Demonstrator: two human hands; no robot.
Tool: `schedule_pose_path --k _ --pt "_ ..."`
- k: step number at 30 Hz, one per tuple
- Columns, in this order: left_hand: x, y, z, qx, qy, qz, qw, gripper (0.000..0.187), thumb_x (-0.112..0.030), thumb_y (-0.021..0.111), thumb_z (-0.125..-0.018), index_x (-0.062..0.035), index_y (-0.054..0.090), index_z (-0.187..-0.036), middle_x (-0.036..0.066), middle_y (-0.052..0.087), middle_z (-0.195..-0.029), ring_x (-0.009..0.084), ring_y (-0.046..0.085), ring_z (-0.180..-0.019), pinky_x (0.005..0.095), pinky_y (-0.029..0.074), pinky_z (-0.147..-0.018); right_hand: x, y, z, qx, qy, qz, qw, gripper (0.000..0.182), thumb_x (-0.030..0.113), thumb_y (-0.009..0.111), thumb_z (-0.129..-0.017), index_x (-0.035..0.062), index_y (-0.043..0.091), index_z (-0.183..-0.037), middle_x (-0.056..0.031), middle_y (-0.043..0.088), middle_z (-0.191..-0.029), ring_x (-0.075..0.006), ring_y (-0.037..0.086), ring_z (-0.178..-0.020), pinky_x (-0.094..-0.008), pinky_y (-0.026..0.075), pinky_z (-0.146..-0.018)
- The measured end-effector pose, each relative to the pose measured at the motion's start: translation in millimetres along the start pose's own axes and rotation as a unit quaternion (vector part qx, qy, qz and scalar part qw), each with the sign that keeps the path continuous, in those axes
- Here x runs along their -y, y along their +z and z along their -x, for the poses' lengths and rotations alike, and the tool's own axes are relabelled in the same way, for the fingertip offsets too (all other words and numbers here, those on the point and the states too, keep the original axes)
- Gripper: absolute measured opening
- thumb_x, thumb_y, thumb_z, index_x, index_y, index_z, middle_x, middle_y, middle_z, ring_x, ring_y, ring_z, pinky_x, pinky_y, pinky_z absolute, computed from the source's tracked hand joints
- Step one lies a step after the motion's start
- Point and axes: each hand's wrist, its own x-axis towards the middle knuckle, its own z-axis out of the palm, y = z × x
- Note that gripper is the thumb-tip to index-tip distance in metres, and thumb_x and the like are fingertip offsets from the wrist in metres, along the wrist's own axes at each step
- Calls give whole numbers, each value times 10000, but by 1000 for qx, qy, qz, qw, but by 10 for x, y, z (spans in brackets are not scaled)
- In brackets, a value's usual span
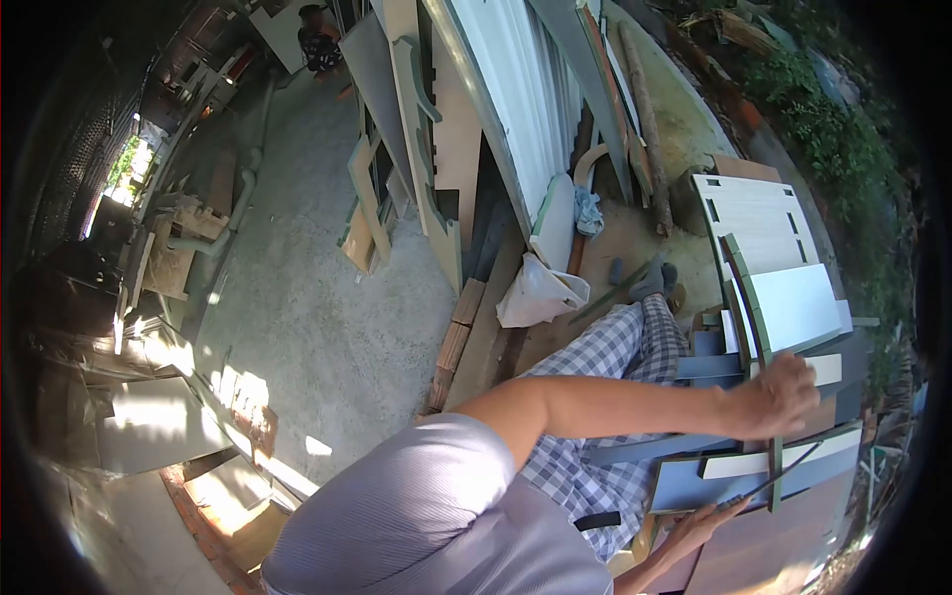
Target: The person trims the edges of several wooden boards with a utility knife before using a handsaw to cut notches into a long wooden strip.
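My left hand (773, 397) is closed over a long narrow strip with a green edge (746, 288). This strip emerges on both sides of the fist and lies across several boards. Lower down, my right hand (706, 524) grips a thin, dark, long tool (778, 472) by one end. The tool slants up to the right and crosses the strip's lower part; whether it is a file or a blade cannot be made out. Beneath both hands are a grey-blue board (684, 483) and a pale narrow slat (729, 464). My checked trousers (595, 347) show beside them.
A slotted white panel (759, 223) and a white board (798, 297) lie beyond the left hand. Tall panels (451, 129) lean upright near a white bag (540, 293) and bricks (456, 342). Another person (317, 45) is at the far back on the concrete floor (297, 258).
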Motion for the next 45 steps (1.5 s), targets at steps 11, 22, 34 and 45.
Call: schedule_pose_path --k 11,22,34,45 --pt "993 -6139 571 -207 -89 -793 566 368 -268 765 -740 -135 684 -1073 65 588 -857 285 565 -868 427 429 -728 -180 -7 17 15 7 -25 1000 540 149 329 -1010 260 160 -1511 -179 373 -1469 -282 542 -592 -377 407 -454" --pt "825 -6726 878 -186 -202 -840 468 352 -312 739 -773 -181 686 -1096 38 609 -938 255 566 -958 419 427 -809 -122 -36 12 -16 -41 -32 999 524 190 335 -1017 260 171 -1510 -176 377 -1468 -272 572 -662 -377 407 -475" --pt "925 -6746 556 -163 -195 -846 469 347 -313 719 -788 -172 688 -1103 37 623 -1016 247 559 -1012 410 416 -854 -188 12 19 -13 -13 -41 999 538 156 348 -1011 270 175 -1508 -181 475 -1373 -194 442 -514 -357 357 -428" --pt "1025 -6586 453 -158 -196 -834 491 344 -308 719 -787 -179 689 -1104 35 627 -1012 249 559 -1025 414 418 -859 -143 -14 24 -8 7 -51 999 544 130 358 -1004 265 187 -1502 -187 473 -1377 -236 530 -578 -378 388 -459"
